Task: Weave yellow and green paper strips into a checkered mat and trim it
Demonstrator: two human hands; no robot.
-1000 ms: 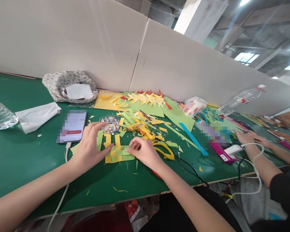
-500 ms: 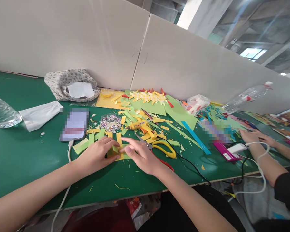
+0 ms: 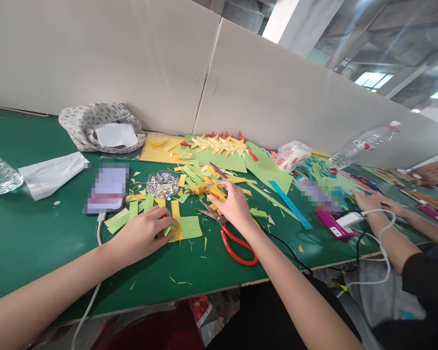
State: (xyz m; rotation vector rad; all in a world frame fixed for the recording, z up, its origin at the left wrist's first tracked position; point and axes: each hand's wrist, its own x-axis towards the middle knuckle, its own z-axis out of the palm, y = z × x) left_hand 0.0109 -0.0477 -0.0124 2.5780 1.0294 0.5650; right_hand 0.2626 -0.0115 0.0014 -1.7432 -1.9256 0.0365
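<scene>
My left hand point(image 3: 148, 228) presses green and yellow paper strips point(image 3: 178, 221) against the table, its fingers bent over a folded green piece. A flat green strip point(image 3: 191, 227) sticks out to the right from under the yellow one. My right hand point(image 3: 235, 206) has its thumb and fingers closed around the handle of a yellow hot glue gun point(image 3: 204, 187), whose nozzle points left. Red-handled scissors point(image 3: 239, 248) lie just below that hand, blades towards the upper left. A clear compartment box of small beads or eyes point(image 3: 163, 184) sits above my left hand.
A phone point(image 3: 107, 187) on a white cable lies at left, near a water bottle point(image 3: 0, 172). Paper scraps and yellow star-like paper pieces point(image 3: 219, 144) lie towards the partition. At right are a purple power strip point(image 3: 332, 224) and another person's hands point(image 3: 372, 201).
My right hand has left the paper strips and moved up and right onto the glue gun. My left hand stays on the paper. The red scissors handles now show fully.
</scene>
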